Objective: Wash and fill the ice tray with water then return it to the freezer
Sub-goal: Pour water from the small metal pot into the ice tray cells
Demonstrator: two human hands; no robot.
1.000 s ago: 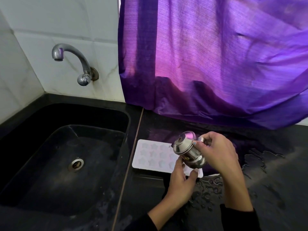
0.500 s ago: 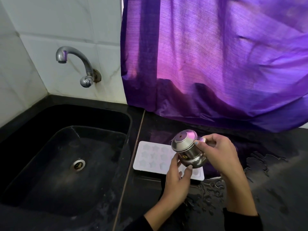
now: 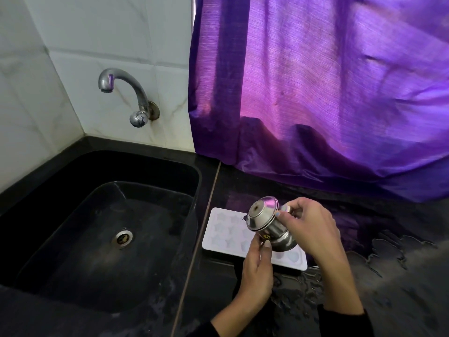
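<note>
A white ice tray (image 3: 224,233) with star-shaped cells lies flat on the black counter just right of the sink. Above its right half I hold a small steel lidded pot (image 3: 266,224), tilted with its lid toward the left. My right hand (image 3: 309,229) grips the pot from the right, fingers at the lid's rim. My left hand (image 3: 257,271) supports the pot from below with thumb and fingertips. The tray's near right part is hidden behind my hands and the pot.
A black sink (image 3: 60,195) with a round drain (image 3: 122,238) fills the left side. A chrome tap (image 3: 131,93) comes out of the white tiled wall above it. A purple curtain (image 3: 328,81) hangs behind the counter. Water puddles (image 3: 379,254) lie on the counter to the right.
The pot and both hands keep nearly the same pose over the tray. The view has shifted slightly, so the tap and sink appear further right and lower.
</note>
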